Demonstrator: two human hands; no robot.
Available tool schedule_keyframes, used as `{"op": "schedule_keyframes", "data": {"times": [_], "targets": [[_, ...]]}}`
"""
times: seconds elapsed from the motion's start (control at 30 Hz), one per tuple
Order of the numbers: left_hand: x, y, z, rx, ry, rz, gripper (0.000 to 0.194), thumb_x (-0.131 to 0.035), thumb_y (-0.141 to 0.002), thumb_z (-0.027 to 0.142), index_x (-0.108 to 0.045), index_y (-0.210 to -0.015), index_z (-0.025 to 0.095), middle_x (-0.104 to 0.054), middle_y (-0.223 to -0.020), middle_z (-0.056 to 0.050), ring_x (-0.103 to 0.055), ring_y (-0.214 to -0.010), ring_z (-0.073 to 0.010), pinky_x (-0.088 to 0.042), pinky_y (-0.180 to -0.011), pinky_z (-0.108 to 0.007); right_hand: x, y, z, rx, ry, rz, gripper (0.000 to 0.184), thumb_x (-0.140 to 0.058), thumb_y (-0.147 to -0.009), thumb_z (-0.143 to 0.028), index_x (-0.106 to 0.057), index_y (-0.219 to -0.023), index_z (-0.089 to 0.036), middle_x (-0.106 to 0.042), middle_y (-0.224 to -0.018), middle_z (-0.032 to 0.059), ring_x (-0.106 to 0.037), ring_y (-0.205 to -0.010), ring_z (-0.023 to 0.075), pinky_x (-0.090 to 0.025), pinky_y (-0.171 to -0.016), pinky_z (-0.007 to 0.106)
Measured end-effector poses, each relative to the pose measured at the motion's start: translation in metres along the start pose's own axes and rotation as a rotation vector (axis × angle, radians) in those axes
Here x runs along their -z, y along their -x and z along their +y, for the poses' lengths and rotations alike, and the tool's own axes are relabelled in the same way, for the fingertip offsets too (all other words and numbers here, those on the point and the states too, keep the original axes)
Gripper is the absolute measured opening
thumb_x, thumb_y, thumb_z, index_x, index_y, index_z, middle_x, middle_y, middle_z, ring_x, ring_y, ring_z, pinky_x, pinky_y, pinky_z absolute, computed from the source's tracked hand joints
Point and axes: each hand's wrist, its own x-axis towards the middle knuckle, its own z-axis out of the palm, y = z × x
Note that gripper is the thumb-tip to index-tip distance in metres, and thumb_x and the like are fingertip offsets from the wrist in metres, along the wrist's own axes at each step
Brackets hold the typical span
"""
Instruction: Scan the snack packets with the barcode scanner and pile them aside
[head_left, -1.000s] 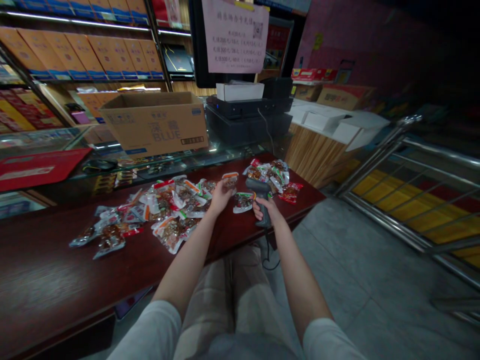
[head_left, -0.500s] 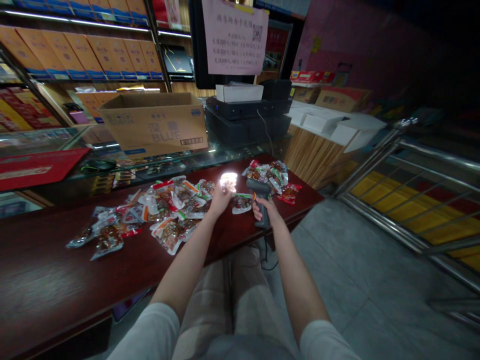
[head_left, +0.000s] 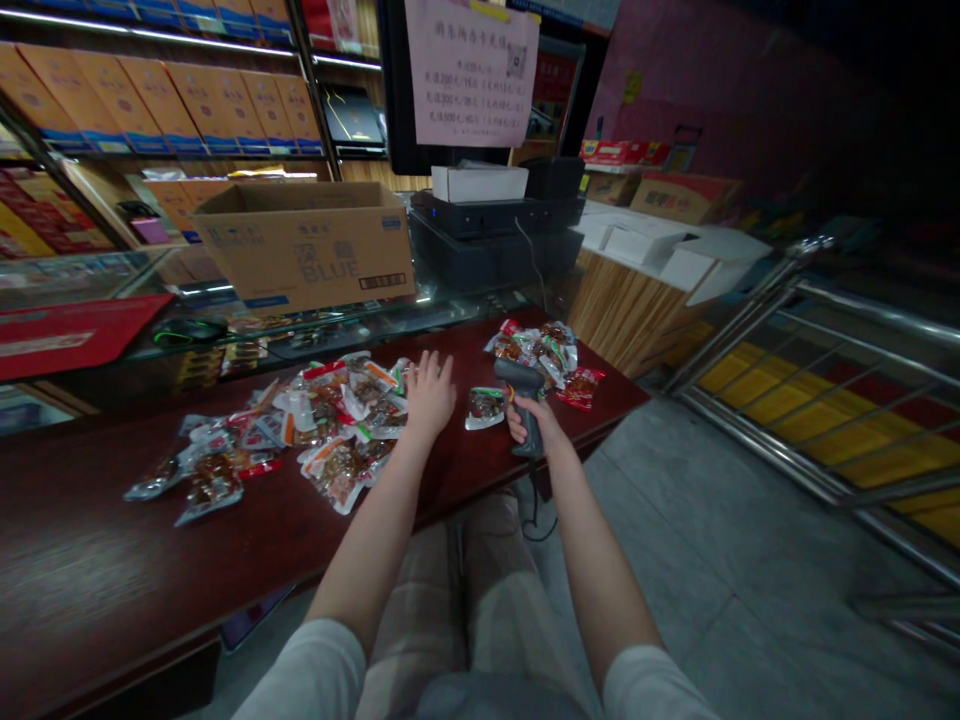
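My right hand [head_left: 534, 420] grips the handle of a dark barcode scanner [head_left: 521, 395], whose cable hangs off the front edge of the dark red counter [head_left: 112, 560]. My left hand [head_left: 429, 393] is stretched out with fingers apart over the right end of a heap of several snack packets [head_left: 330, 420], holding nothing. One packet [head_left: 484, 405] lies alone between my two hands. A smaller pile of packets [head_left: 544, 350] sits beyond the scanner near the counter's right corner.
A cardboard box [head_left: 304, 245] stands on the glass display case [head_left: 90, 290] behind the counter. A black till with a white box [head_left: 495, 215] is at the back. Shelves of orange boxes [head_left: 150, 100] fill the left wall. A steel railing [head_left: 795, 330] runs on the right.
My left hand held a packet up in front of the scanner, which lit it brightly. The packet is gone from that hand, which now reaches flat over the heap. My right hand stayed put.
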Motion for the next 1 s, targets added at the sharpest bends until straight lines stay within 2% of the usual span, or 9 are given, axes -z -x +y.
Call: {"op": "schedule_keyframes", "data": {"times": [0.1, 0.2, 0.27, 0.37, 0.47, 0.6, 0.7, 0.87, 1.0], "targets": [[-0.010, 0.003, -0.003, 0.051, -0.030, -0.139, 0.046, -0.048, -0.091, 0.039, -0.063, -0.126, 0.013, -0.051, -0.144, -0.018, -0.039, -0.138, -0.0386, -0.018, -0.116, -0.058, 0.000, 0.000, 0.000, 0.009, 0.002, 0.003, 0.034, -0.068, -0.076, -0.037, -0.050, -0.098, -0.020, -0.050, -0.053, -0.0092, -0.037, -0.033, 0.0058, -0.031, -0.031, 0.018], [-0.013, 0.003, -0.006, 0.173, -0.080, -0.119, 0.050, -0.048, -0.091, 0.041, -0.065, -0.121, 0.004, -0.052, -0.141, -0.024, -0.039, -0.137, -0.0428, -0.019, -0.116, -0.056, 0.000, 0.001, 0.000, 0.017, 0.005, 0.008, 0.034, -0.068, -0.076, -0.037, -0.050, -0.101, -0.019, -0.050, -0.054, -0.0091, -0.036, -0.033, 0.0058, -0.032, -0.031, 0.018], [-0.012, 0.002, -0.006, 0.187, -0.069, -0.093, 0.051, -0.050, -0.090, 0.039, -0.063, -0.122, 0.000, -0.052, -0.139, -0.027, -0.034, -0.140, -0.0430, -0.019, -0.116, -0.055, 0.000, 0.001, 0.000, 0.024, 0.004, 0.009, 0.035, -0.068, -0.076, -0.037, -0.051, -0.101, -0.020, -0.050, -0.054, -0.0091, -0.036, -0.033, 0.0059, -0.032, -0.031, 0.019], [-0.010, -0.001, -0.001, 0.028, 0.042, -0.082, 0.052, -0.048, -0.092, 0.036, -0.057, -0.129, 0.002, -0.048, -0.144, -0.025, -0.032, -0.143, -0.0366, -0.021, -0.117, -0.049, 0.002, 0.001, 0.001, 0.042, 0.001, 0.011, 0.032, -0.067, -0.076, -0.037, -0.051, -0.098, -0.020, -0.049, -0.054, -0.0091, -0.036, -0.033, 0.0061, -0.032, -0.031, 0.019], [-0.012, -0.001, 0.009, -0.137, 0.192, -0.193, 0.054, -0.042, -0.095, 0.041, -0.051, -0.134, 0.006, -0.055, -0.138, -0.021, -0.048, -0.131, -0.0311, -0.033, -0.111, -0.044, 0.003, 0.000, 0.001, 0.050, -0.012, 0.013, 0.030, -0.065, -0.078, -0.037, -0.052, -0.100, -0.021, -0.048, -0.054, -0.0092, -0.035, -0.033, 0.0059, -0.031, -0.031, 0.018], [-0.019, 0.004, 0.016, -0.142, 0.252, -0.333, 0.070, -0.057, -0.085, 0.051, -0.045, -0.140, 0.009, -0.055, -0.136, -0.021, -0.047, -0.126, -0.0385, -0.037, -0.103, -0.052, 0.005, 0.001, -0.004, 0.039, -0.040, 0.010, 0.031, -0.065, -0.078, -0.037, -0.053, -0.102, -0.020, -0.047, -0.054, -0.0092, -0.033, -0.033, 0.0054, -0.030, -0.032, 0.018], [-0.027, 0.003, 0.015, -0.099, 0.383, -0.370, 0.077, -0.068, -0.077, 0.041, -0.039, -0.143, 0.012, -0.052, -0.139, -0.021, -0.046, -0.128, -0.0391, -0.036, -0.103, -0.053, 0.007, 0.004, -0.015, 0.055, -0.041, 0.011, 0.027, -0.066, -0.078, -0.037, -0.052, -0.095, -0.021, -0.047, -0.054, -0.0087, -0.033, -0.034, 0.0053, -0.029, -0.032, 0.017], [-0.039, -0.009, 0.008, -0.077, 0.740, -0.199, 0.061, -0.068, -0.070, 0.016, -0.049, -0.128, 0.010, -0.058, -0.125, -0.017, -0.056, -0.117, -0.0278, -0.042, -0.102, -0.043, 0.012, 0.021, -0.032, 0.082, 0.017, 0.052, 0.028, -0.068, -0.077, -0.037, -0.051, -0.092, -0.021, -0.048, -0.055, -0.0083, -0.036, -0.034, 0.0055, -0.031, -0.032, 0.018], [-0.041, -0.019, 0.003, 0.037, 0.981, -0.054, 0.052, -0.066, -0.070, 0.015, -0.049, -0.120, 0.016, -0.063, -0.112, -0.009, -0.061, -0.107, -0.0222, -0.047, -0.098, -0.040, 0.015, 0.036, -0.032, 0.101, 0.061, 0.113, 0.031, -0.069, -0.076, -0.036, -0.051, -0.097, -0.021, -0.048, -0.055, -0.0083, -0.036, -0.033, 0.0062, -0.031, -0.031, 0.019]]}}
